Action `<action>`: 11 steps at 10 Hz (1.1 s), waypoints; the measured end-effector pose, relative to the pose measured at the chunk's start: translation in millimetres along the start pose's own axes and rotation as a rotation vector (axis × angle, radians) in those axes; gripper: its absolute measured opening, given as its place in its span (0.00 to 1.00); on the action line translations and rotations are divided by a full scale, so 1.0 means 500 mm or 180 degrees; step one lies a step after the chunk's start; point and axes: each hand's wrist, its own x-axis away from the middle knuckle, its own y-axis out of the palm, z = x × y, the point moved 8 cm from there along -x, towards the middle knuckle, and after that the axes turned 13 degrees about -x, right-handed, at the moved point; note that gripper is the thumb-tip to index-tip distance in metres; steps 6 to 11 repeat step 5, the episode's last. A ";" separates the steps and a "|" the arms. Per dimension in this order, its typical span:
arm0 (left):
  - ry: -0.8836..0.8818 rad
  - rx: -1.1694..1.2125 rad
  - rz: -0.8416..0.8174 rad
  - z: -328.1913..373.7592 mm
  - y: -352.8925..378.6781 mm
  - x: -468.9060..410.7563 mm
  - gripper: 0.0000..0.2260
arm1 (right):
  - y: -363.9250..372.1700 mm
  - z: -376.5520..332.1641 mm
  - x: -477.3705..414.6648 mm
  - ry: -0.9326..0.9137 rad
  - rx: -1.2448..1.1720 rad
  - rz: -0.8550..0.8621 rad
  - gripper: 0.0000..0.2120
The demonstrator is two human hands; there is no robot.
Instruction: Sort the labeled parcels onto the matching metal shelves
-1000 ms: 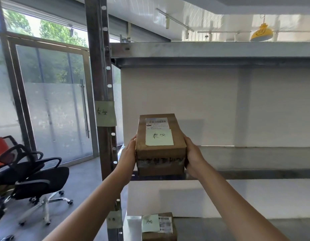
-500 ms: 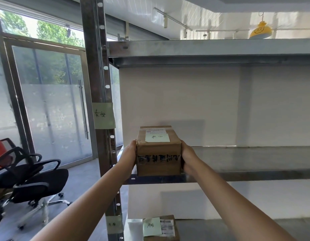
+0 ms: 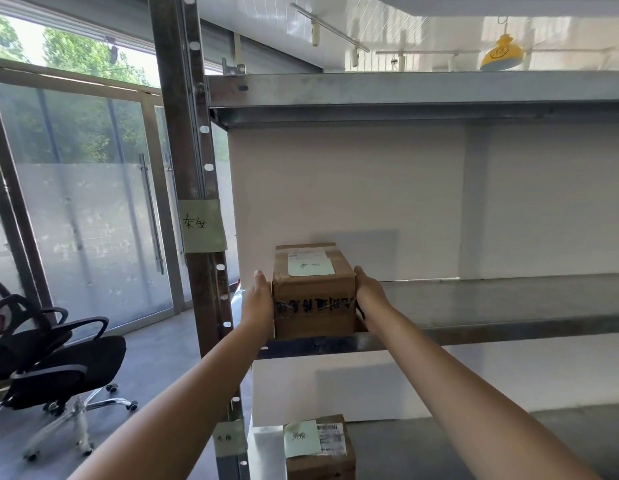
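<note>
Nearest the camera, on the bottom shelf, a second parcel sits with its own green note, beside a matching tag on the post. Not in play now.

Next out: both forearms reach to the middle shelf. Left hand and right hand press flat on opposite sides of the cardboard box; a two-handed squeeze grip, neither hand let go.

Change over the last second: box was carried tilted up, top face and green note turned toward the camera, its bottom at about front-lip height. Half a second ago it had levelled out. Now it stands upright and further in, its bottom edge meeting the shelf lip, so it appears set down at the shelf's left end. Actual contact under the box is hidden by the lip.

Label check: handwriting on the box note looks the same as on the green tag taped to the post at this level. Judged a correct match.

Further back: white wall, rest of the shelf to the right.

Meaning for task: placement of this parcel looks essentially complete; remaining step is release and withdrawal.
</note>
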 end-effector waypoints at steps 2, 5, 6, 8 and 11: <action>0.0952 -0.0227 0.0121 0.106 -0.036 0.028 0.28 | 0.011 -0.066 0.027 -0.0448 0.0629 -0.0108 0.27; 0.3017 -0.1714 0.0450 0.183 0.066 0.202 0.25 | -0.037 -0.109 0.116 -0.1092 0.0961 0.0099 0.24; 0.3017 -0.1714 0.0450 0.183 0.066 0.202 0.25 | -0.037 -0.109 0.116 -0.1092 0.0961 0.0099 0.24; 0.3017 -0.1714 0.0450 0.183 0.066 0.202 0.25 | -0.037 -0.109 0.116 -0.1092 0.0961 0.0099 0.24; 0.3017 -0.1714 0.0450 0.183 0.066 0.202 0.25 | -0.037 -0.109 0.116 -0.1092 0.0961 0.0099 0.24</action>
